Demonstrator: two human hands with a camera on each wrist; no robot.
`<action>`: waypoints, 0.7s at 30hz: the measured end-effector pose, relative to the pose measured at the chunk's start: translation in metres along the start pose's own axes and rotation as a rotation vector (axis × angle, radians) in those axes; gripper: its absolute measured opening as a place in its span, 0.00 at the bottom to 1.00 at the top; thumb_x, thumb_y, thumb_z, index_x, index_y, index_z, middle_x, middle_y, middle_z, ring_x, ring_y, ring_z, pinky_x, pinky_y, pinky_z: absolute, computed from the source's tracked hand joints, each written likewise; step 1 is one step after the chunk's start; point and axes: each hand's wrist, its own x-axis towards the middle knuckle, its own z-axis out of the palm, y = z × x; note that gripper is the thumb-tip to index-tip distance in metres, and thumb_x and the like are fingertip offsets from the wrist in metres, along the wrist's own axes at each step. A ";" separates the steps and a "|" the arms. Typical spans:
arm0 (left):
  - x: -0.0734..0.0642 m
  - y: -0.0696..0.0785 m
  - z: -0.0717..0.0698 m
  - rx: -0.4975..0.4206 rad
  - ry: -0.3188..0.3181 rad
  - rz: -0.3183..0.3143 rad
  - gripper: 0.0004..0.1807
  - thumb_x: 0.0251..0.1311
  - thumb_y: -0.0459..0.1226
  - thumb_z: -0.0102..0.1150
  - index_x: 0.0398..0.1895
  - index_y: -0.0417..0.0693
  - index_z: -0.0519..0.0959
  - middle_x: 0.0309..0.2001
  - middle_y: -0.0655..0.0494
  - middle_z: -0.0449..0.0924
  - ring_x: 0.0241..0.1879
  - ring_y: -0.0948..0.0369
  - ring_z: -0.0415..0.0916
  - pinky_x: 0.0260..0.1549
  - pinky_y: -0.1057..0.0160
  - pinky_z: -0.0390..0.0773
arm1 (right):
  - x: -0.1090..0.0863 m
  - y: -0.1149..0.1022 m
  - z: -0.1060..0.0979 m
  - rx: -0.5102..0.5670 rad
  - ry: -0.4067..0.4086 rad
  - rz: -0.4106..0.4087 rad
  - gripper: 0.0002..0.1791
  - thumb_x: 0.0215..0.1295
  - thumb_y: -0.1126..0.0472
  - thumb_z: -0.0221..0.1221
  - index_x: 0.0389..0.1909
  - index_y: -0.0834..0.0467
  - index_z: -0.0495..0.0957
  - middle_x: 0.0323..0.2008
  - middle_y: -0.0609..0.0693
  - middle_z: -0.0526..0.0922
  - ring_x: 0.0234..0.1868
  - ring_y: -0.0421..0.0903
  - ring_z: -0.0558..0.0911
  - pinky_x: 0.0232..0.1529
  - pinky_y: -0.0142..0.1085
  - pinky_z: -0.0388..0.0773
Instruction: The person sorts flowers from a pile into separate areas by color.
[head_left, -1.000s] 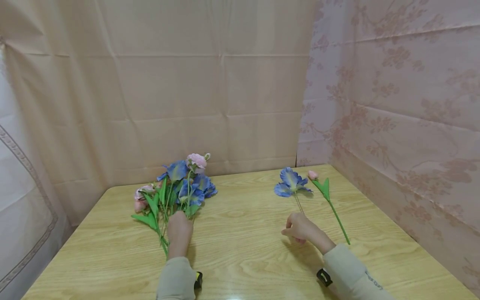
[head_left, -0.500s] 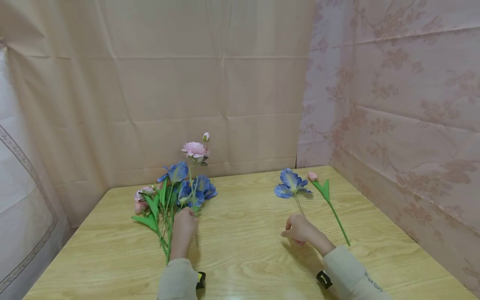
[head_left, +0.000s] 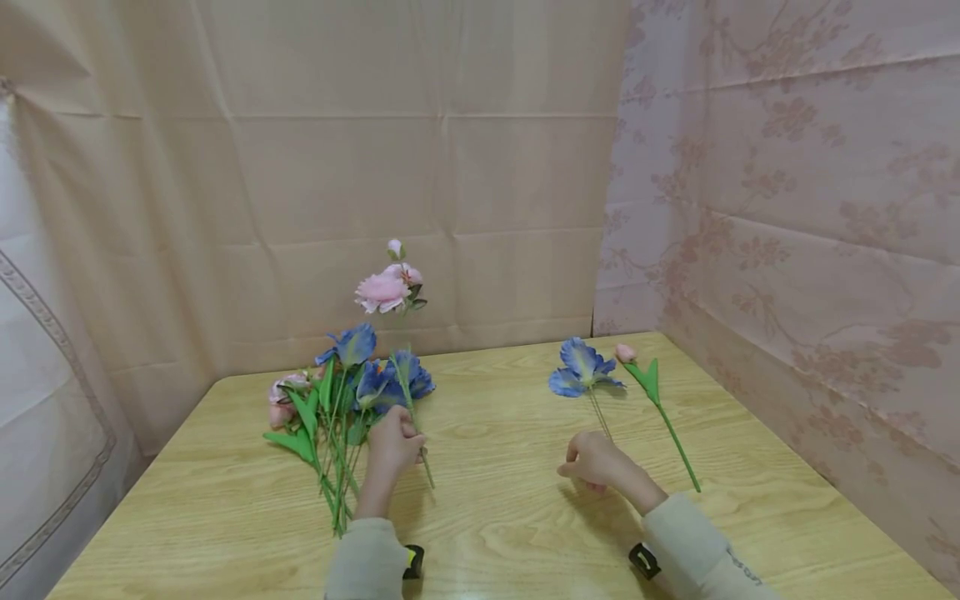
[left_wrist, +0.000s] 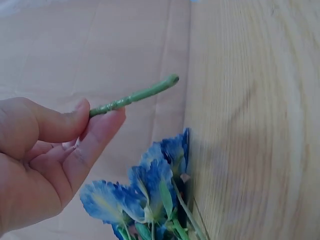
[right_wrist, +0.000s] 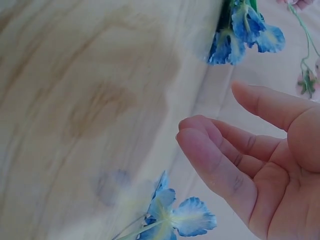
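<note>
My left hand [head_left: 393,444] pinches the green stem [left_wrist: 145,92] of a pink peony spray [head_left: 382,292] between thumb and fingers. The spray stands upright, its bloom and bud raised above the other flowers, and the stem's lower end points down right of the hand. Beside and behind that hand lies a heap of blue irises [head_left: 354,343], pink blooms [head_left: 283,398] and green leaves [head_left: 303,412]. My right hand [head_left: 598,460] hovers over the table with loosely bent fingers and nothing in its grasp. Just beyond it lies a single blue iris [head_left: 581,365].
A pink tulip [head_left: 626,353] with a long green stem lies at the right of the wooden table [head_left: 487,517]. Plain beige cloth [head_left: 345,167] hangs behind the table, and a floral-patterned cloth [head_left: 810,217] closes off the right side.
My left hand has lifted the pink peony spray up out of the heap and shifted right with it, away from the other stems. My right hand has barely moved.
</note>
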 end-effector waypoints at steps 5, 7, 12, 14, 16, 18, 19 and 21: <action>-0.001 0.007 0.007 -0.053 -0.031 0.029 0.14 0.45 0.19 0.59 0.36 0.28 0.68 0.24 0.46 0.70 0.16 0.57 0.75 0.18 0.61 0.77 | -0.001 -0.004 -0.001 0.018 -0.023 -0.044 0.09 0.51 0.65 0.63 0.18 0.62 0.74 0.05 0.52 0.71 0.07 0.46 0.73 0.08 0.29 0.68; -0.002 0.009 0.010 -0.077 -0.046 0.046 0.14 0.45 0.18 0.58 0.36 0.26 0.68 0.23 0.46 0.72 0.16 0.55 0.75 0.18 0.60 0.77 | 0.000 -0.004 0.000 0.034 -0.032 -0.068 0.08 0.52 0.65 0.62 0.18 0.62 0.74 0.05 0.52 0.70 0.05 0.44 0.71 0.08 0.29 0.67; -0.003 0.015 0.017 -0.098 -0.070 0.082 0.13 0.44 0.17 0.58 0.36 0.25 0.70 0.24 0.42 0.75 0.16 0.53 0.76 0.17 0.59 0.77 | 0.004 -0.005 0.002 0.081 -0.003 -0.164 0.06 0.54 0.66 0.60 0.21 0.62 0.75 0.07 0.48 0.70 0.06 0.35 0.65 0.11 0.29 0.66; -0.003 0.017 0.020 -0.101 -0.077 0.100 0.12 0.45 0.17 0.57 0.35 0.25 0.71 0.24 0.41 0.76 0.16 0.53 0.76 0.17 0.60 0.77 | 0.007 -0.006 0.002 0.103 0.024 -0.208 0.06 0.55 0.67 0.59 0.22 0.63 0.75 0.11 0.46 0.71 0.08 0.35 0.66 0.12 0.29 0.66; -0.003 0.019 0.023 -0.113 -0.089 0.128 0.11 0.44 0.17 0.57 0.34 0.24 0.71 0.24 0.39 0.77 0.15 0.52 0.76 0.16 0.59 0.77 | 0.009 -0.008 0.003 0.121 0.043 -0.255 0.05 0.55 0.67 0.59 0.23 0.63 0.75 0.14 0.48 0.74 0.10 0.37 0.69 0.13 0.29 0.68; -0.003 0.021 0.026 -0.125 -0.111 0.135 0.11 0.45 0.17 0.56 0.34 0.23 0.70 0.23 0.39 0.77 0.15 0.53 0.76 0.16 0.59 0.77 | 0.011 -0.011 0.004 0.154 0.041 -0.290 0.05 0.56 0.67 0.58 0.24 0.64 0.75 0.16 0.51 0.75 0.12 0.40 0.72 0.13 0.29 0.69; -0.004 0.022 0.028 -0.127 -0.124 0.139 0.11 0.46 0.17 0.56 0.34 0.23 0.70 0.23 0.40 0.77 0.15 0.53 0.76 0.17 0.59 0.77 | 0.011 -0.012 0.005 0.171 0.036 -0.299 0.05 0.57 0.66 0.58 0.25 0.64 0.75 0.17 0.52 0.76 0.13 0.41 0.73 0.14 0.29 0.70; -0.005 0.023 0.031 -0.139 -0.158 0.137 0.11 0.46 0.17 0.55 0.35 0.23 0.69 0.23 0.41 0.76 0.16 0.54 0.76 0.17 0.60 0.77 | 0.012 -0.016 0.008 0.219 0.015 -0.309 0.05 0.57 0.66 0.58 0.26 0.65 0.76 0.18 0.54 0.77 0.16 0.44 0.75 0.15 0.29 0.72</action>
